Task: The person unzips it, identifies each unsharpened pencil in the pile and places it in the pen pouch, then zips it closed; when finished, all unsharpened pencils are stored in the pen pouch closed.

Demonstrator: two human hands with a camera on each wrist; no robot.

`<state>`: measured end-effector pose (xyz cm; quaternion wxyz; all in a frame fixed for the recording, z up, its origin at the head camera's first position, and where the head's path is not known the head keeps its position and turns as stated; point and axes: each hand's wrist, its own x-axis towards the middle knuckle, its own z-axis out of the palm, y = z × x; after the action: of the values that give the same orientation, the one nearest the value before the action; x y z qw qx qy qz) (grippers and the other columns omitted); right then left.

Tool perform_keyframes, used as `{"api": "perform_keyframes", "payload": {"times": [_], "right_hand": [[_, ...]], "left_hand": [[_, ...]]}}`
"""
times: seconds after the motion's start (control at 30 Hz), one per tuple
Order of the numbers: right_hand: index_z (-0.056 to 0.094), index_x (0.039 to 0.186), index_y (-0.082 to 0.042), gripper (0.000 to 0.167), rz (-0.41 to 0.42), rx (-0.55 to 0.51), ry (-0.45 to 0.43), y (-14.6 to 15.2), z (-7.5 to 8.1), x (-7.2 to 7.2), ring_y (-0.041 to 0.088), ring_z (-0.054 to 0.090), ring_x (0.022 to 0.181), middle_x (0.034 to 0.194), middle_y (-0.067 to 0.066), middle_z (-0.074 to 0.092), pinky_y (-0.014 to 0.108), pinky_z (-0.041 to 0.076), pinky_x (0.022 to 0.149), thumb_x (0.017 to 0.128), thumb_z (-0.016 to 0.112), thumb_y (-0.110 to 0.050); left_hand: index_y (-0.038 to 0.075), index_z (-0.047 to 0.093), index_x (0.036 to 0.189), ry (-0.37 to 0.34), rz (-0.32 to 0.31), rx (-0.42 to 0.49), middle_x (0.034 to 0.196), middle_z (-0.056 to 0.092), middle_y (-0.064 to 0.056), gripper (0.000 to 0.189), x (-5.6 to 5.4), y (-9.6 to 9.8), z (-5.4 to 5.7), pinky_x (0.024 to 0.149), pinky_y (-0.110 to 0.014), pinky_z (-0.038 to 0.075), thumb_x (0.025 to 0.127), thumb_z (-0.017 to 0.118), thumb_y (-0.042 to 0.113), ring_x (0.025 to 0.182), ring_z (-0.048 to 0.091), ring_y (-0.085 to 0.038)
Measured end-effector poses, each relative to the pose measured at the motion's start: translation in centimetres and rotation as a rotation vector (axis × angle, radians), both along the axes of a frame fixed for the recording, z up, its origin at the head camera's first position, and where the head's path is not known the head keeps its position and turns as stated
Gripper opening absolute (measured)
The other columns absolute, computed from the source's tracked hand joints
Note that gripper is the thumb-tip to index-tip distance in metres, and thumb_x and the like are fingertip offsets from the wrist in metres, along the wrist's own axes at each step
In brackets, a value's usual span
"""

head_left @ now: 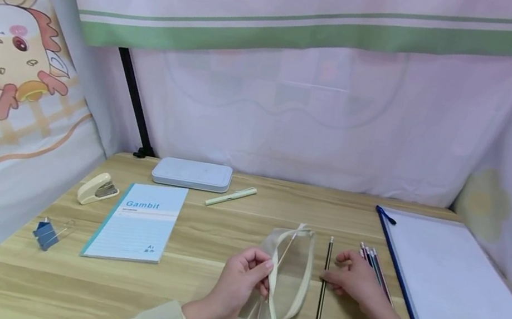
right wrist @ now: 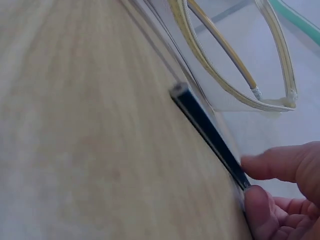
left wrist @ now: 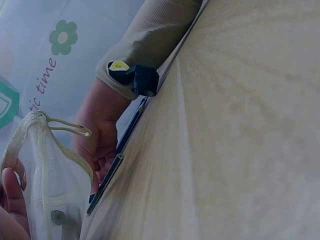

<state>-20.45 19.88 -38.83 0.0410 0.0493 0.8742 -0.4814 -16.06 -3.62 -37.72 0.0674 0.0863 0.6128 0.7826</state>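
Note:
My left hand [head_left: 244, 276] pinches the near-left edge of a see-through mesh zip pouch [head_left: 295, 279], its mouth gaping toward the right. Inside it leans a yellowish pencil [right wrist: 227, 47], eraser end at the opening. To the right of the pouch, one dark pencil [head_left: 321, 300] lies lengthwise on the table. My right hand [head_left: 360, 281] has its thumb and index finger on either side of that pencil, pinching it near the middle, as the right wrist view shows. Partly hidden behind this hand lie several more pencils [head_left: 373, 261] in a bunch.
A blue-edged white drawing pad [head_left: 468, 291] lies at the right. On the left are a notebook [head_left: 138, 224], a cream stapler [head_left: 98, 189] and a blue binder clip [head_left: 46, 235]. Farther back are a white case [head_left: 192, 174] and a pale green pen [head_left: 231, 197].

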Motion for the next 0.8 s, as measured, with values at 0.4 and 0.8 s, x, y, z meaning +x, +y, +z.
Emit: {"api": "perform_keyframes", "payload": {"times": [0.4, 0.8], "right_hand": [[0.044, 0.116, 0.004, 0.052, 0.071, 0.125, -0.114, 0.0, 0.5, -0.9, 0.016, 0.056, 0.053, 0.076, 0.013, 0.055, 0.028, 0.053, 0.049, 0.074, 0.073, -0.006], [0.036, 0.126, 0.010, 0.057, 0.046, -0.030, -0.163, 0.6, 0.7, -0.4, 0.016, 0.053, 0.052, 0.072, 0.011, 0.054, 0.029, 0.053, 0.048, 0.074, 0.058, 0.002]], "left_hand": [[-0.015, 0.049, 0.098, 0.002, 0.004, 0.009, 0.069, 0.054, -0.001, 0.019, 0.0, -0.1, 0.0, 0.050, -0.016, 0.048, 0.088, 0.055, 0.000, 0.056, 0.052, -0.007], [-0.015, 0.049, 0.097, 0.015, 0.003, 0.017, 0.068, 0.054, -0.001, 0.018, 0.0, -0.1, 0.1, 0.050, -0.016, 0.048, 0.089, 0.055, 0.001, 0.055, 0.052, -0.007]]}}
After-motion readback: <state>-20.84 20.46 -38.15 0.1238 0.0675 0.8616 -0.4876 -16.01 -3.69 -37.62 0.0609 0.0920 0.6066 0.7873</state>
